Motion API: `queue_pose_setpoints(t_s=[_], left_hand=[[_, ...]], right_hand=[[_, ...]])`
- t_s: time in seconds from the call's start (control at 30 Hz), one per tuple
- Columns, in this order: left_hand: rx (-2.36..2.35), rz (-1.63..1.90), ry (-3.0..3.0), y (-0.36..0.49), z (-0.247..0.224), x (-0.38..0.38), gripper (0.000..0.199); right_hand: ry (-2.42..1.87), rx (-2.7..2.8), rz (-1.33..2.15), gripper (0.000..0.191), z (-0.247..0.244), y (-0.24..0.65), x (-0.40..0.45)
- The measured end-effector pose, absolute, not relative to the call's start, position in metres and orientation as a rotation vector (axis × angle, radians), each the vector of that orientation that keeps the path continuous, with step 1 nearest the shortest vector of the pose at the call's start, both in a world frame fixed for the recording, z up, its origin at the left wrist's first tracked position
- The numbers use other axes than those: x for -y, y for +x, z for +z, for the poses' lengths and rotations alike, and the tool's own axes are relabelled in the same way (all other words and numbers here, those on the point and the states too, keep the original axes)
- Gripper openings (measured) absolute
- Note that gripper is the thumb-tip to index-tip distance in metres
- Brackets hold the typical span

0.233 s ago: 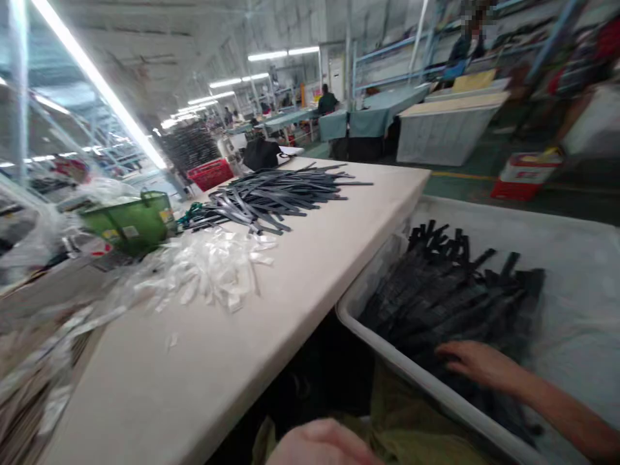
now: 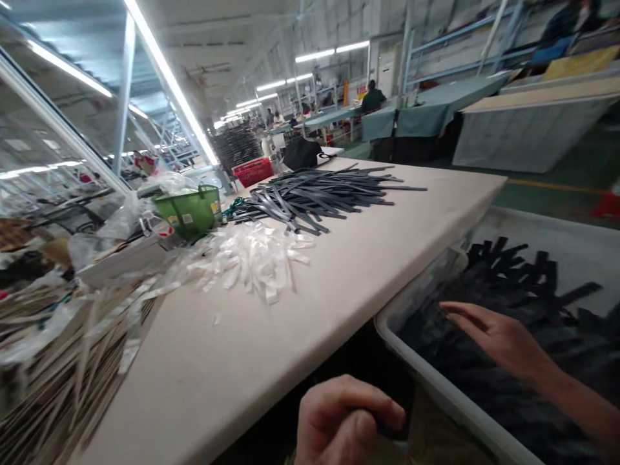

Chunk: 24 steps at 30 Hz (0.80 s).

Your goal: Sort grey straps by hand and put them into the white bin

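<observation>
A worker's right hand (image 2: 498,339) hangs open, fingers loosely spread, at or just above a heap of dark strips (image 2: 504,278) in a white plastic tub (image 2: 426,361); whether the fingertips touch them is hard to tell. Low in the frame, the left hand (image 2: 346,420) is curled closed beside the tub, and whether it grips anything cannot be seen. Alongside runs a long cream worktable (image 2: 203,381) bearing a loose pile of grey-black strips (image 2: 320,197), a spill of white translucent trimmings (image 2: 252,265) and a green basket (image 2: 186,210). The likeliest trouble: tangled strips in the tub could snag and drag others out over the rim if one is pulled hard, while a brushing sleeve could scatter the unbundled table pile and mix it with the trimmings.
</observation>
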<state>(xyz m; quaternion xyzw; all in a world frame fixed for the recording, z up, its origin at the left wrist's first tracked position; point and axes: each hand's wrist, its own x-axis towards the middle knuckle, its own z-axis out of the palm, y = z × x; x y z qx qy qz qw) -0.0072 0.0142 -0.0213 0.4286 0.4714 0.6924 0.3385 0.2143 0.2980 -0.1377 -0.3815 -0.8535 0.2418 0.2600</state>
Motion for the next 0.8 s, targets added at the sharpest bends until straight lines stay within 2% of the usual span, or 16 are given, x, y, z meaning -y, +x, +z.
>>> queue_pose_setpoints(t_s=[0.2,0.4,0.57,0.73,0.8], left_hand=[[-1.097,1.862,0.593,-0.008,-0.048,-0.023,0.035],[-0.945,1.935,0.203,-0.021,-0.066,-0.009,0.043],[-1.033,1.975,0.083,-0.035,-0.079,0.004,0.042],[-1.200,2.007,0.058,-0.052,-0.086,0.004,0.039],[-1.258,2.014,0.050,-0.061,-0.088,-0.003,0.046]], right_hand=[[-0.605,2.531,0.968,0.036,-0.073,0.035,-0.267],[-0.615,2.510,0.936,0.039,-0.074,-0.093,-0.234],[-0.630,2.396,1.108,0.023,-0.082,-0.125,-0.229],[-0.613,2.310,1.464,0.030,-0.082,-0.097,-0.235],[-0.613,2.256,1.622,0.033,-0.081,-0.074,-0.229]])
